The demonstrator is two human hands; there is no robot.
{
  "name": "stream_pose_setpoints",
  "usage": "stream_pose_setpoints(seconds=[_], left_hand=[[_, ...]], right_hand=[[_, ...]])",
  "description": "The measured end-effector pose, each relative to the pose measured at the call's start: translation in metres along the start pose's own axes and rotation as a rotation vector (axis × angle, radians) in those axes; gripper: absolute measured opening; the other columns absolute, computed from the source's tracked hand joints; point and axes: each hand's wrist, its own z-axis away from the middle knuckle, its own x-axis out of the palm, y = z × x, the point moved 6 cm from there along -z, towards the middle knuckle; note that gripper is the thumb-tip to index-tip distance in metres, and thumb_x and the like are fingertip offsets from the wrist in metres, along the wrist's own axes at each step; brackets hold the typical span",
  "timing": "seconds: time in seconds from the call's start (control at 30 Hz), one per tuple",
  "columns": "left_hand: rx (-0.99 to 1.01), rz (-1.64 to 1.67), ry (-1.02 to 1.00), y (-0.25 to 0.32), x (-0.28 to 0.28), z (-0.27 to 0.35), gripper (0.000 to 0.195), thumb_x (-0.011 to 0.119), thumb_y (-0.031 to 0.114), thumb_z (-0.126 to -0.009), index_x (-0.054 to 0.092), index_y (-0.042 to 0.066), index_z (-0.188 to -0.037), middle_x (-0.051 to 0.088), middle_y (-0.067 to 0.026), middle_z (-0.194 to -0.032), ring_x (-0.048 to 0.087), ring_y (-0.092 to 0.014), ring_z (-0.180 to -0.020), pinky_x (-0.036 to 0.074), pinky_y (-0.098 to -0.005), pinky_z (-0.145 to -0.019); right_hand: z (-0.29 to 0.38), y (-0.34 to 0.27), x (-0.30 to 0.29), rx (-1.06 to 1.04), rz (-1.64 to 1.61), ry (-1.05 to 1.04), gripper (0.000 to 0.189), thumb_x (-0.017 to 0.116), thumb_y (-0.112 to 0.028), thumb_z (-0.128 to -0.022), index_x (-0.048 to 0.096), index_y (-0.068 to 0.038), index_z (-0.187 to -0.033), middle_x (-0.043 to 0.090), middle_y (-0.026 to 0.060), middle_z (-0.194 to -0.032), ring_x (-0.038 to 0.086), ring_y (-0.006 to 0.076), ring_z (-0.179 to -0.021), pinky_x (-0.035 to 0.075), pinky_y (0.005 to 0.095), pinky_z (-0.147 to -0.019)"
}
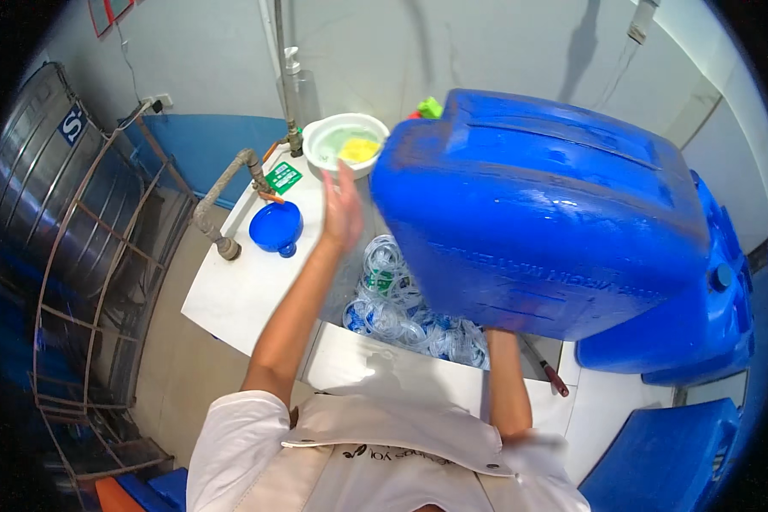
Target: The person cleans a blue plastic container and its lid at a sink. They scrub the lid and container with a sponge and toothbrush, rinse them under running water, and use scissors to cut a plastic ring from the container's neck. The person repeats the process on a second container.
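A large blue plastic jerrycan [537,211] lies tilted over the sink, wet on its surface and bearing raised writing. My right forearm goes beneath its near side, and the hand itself is hidden behind the jerrycan. My left hand [344,214], slightly blurred, is raised with nothing in it, just in front of a white plastic basin [312,160]. A yellow sponge or cloth [360,150] sits in the basin's cloudy liquid. Many clear plastic rings or lids [390,317], some with blue parts, are heaped in the sink below the jerrycan. A blue funnel [275,227] lies on the white counter at left.
A pipe with a valve [230,182] rises at the counter's left edge. A pump bottle [301,89] stands behind the basin. A tool with a dark red handle [555,379] rests at the near right rim. More blue jerrycans [665,448] are at right, a steel tank [64,185] at left.
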Motion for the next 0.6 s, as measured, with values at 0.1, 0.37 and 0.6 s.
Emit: stream_pose_setpoints(seconds=[0.1, 0.37, 0.6], left_hand=[[-0.116, 0.209, 0.049, 0.007, -0.014, -0.016, 0.082, 0.010, 0.064, -0.090, -0.003, 0.004, -0.144, -0.008, -0.0130, -0.152, -0.009, -0.022, -0.139, -0.009, -0.0364, -0.110], [0.088, -1.034, -0.085, -0.004, -0.044, 0.057, 0.045, 0.059, 0.021, -0.083, 0.045, -0.003, -0.118, 0.048, -0.0205, -0.116, 0.045, -0.034, -0.110, 0.033, -0.0404, -0.096], [0.055, -1.894, 0.356, 0.020, -0.143, 0.101, 0.059, 0.075, 0.035, -0.069, 0.044, -0.002, -0.103, 0.052, -0.0189, -0.089, 0.053, -0.034, -0.083, 0.045, -0.0418, -0.072]], right_hand=[[-0.005, -0.010, -0.005, 0.008, -0.007, -0.034, 0.038, 0.060, -0.023, -0.079, 0.057, -0.008, -0.114, 0.041, 0.0177, -0.124, 0.043, 0.0345, -0.113, 0.034, 0.0433, -0.097], [0.005, -0.012, -0.028, -0.069, 0.033, 0.063, 0.039, 0.061, -0.022, -0.079, 0.056, -0.008, -0.115, 0.040, 0.0172, -0.126, 0.042, 0.0344, -0.115, 0.033, 0.0433, -0.098], [0.025, -0.078, -0.110, -0.297, 0.070, 0.131, 0.039, 0.061, -0.021, -0.079, 0.056, -0.009, -0.115, 0.039, 0.0167, -0.127, 0.042, 0.0343, -0.116, 0.032, 0.0433, -0.099]])
